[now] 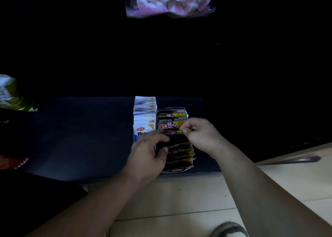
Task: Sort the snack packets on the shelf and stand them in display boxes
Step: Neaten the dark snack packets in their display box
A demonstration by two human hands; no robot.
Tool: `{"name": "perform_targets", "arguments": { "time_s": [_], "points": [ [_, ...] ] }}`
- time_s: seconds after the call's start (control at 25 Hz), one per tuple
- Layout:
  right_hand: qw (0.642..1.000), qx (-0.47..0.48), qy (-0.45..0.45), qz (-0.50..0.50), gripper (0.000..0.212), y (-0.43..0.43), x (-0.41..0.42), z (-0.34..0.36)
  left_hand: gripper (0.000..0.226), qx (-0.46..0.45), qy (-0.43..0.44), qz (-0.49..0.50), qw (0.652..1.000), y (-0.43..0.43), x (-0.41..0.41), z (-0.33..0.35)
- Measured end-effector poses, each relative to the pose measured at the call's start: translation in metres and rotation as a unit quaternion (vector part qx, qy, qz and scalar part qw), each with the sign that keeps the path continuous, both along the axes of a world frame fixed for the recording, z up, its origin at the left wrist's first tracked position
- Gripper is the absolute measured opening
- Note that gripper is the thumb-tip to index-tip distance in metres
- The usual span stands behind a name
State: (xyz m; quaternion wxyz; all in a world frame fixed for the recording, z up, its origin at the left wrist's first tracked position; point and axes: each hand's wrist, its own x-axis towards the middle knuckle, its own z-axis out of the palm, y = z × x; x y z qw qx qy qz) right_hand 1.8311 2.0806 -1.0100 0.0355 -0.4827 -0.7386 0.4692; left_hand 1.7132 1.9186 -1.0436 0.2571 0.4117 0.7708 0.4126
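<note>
Above the lit strip of shelf (80,138) almost everything is black, and I cannot make out what stands behind. A bag of pink and white sweets (168,1) is cut off by the top edge, a green packet (10,93) and a red packet (12,162) by the left edge, and my shoe (228,229) by the bottom edge. My left hand (150,150) hides the lower part of the nearest of the white packets (145,114). The dark packets (177,147) lie directly between my two hands. My left hand grips them from their left side with curled fingers. My right hand (199,134) pinches the yellow upper corner of one of them. The hands are close together but do not touch. The dark packets stand in a row in a display box (170,109) at the front edge of the shelf. Just beside it, on the left, the white packets stand in a second row; whether a box holds them, I cannot tell.
</note>
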Motion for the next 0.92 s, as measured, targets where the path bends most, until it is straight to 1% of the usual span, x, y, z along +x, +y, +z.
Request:
{"name": "perform_targets", "arguments": {
  "time_s": [0.08,0.16,0.2,0.24,0.32,0.4,0.48,0.56,0.6,0.64,0.68,0.76,0.84,0.88,0.92],
  "points": [
    [0.999,-0.021,0.015,-0.023,0.025,0.001,0.002,0.000,0.029,-0.017,-0.055,0.012,0.998,0.002,0.001,0.005],
    [0.996,-0.012,0.051,-0.076,0.027,0.002,-0.001,-0.003,0.036,-0.026,-0.060,0.006,0.998,0.002,0.001,0.005],
    [0.994,0.015,0.059,-0.093,0.029,0.002,-0.004,-0.005,0.036,-0.027,-0.042,-0.002,0.999,0.001,0.000,0.003],
    [0.993,0.045,0.054,-0.094,0.030,0.002,-0.008,-0.006,0.036,-0.032,-0.003,-0.017,0.999,0.001,-0.001,0.001],
    [0.994,0.083,0.031,-0.065,0.033,0.003,-0.014,-0.008,0.041,-0.062,0.087,-0.053,0.993,-0.001,-0.001,0.000],
    [0.995,0.094,0.016,-0.039,0.028,0.003,-0.019,-0.008,0.047,-0.087,0.107,-0.072,0.988,-0.001,-0.001,0.001],
    [0.994,0.108,-0.004,-0.030,0.023,0.004,-0.021,-0.010,0.050,-0.084,0.086,-0.070,0.990,-0.002,-0.001,0.003],
    [0.993,0.109,-0.046,-0.017,0.017,0.004,-0.020,-0.013,0.048,-0.058,0.055,-0.054,0.995,-0.004,-0.001,0.003],
    [0.992,0.105,-0.063,-0.012,0.012,0.004,-0.019,-0.014,0.044,-0.050,0.037,-0.044,0.997,-0.005,-0.001,0.003],
    [0.992,0.104,-0.065,-0.011,0.016,0.004,-0.017,-0.014,0.037,-0.046,0.017,-0.034,0.998,-0.005,-0.001,0.002],
    [0.994,0.098,-0.049,-0.019,0.022,0.004,-0.014,-0.015,0.031,-0.042,0.001,-0.021,0.999,-0.005,-0.001,0.001],
    [0.998,0.061,-0.009,-0.014,0.026,0.004,-0.009,-0.008,0.023,-0.026,-0.030,0.013,0.999,-0.003,-0.001,0.001],
    [0.999,-0.009,-0.008,0.031,0.026,0.005,-0.002,0.004,0.027,0.005,-0.055,0.046,0.997,0.001,-0.002,0.002],
    [0.998,-0.042,-0.015,0.052,0.026,0.006,0.002,0.008,0.033,0.016,-0.048,0.044,0.998,0.003,-0.002,0.002],
    [0.996,-0.066,-0.020,0.063,0.026,0.006,0.005,0.010,0.037,0.019,-0.022,0.024,0.999,0.005,-0.003,0.001]
  ]
}}
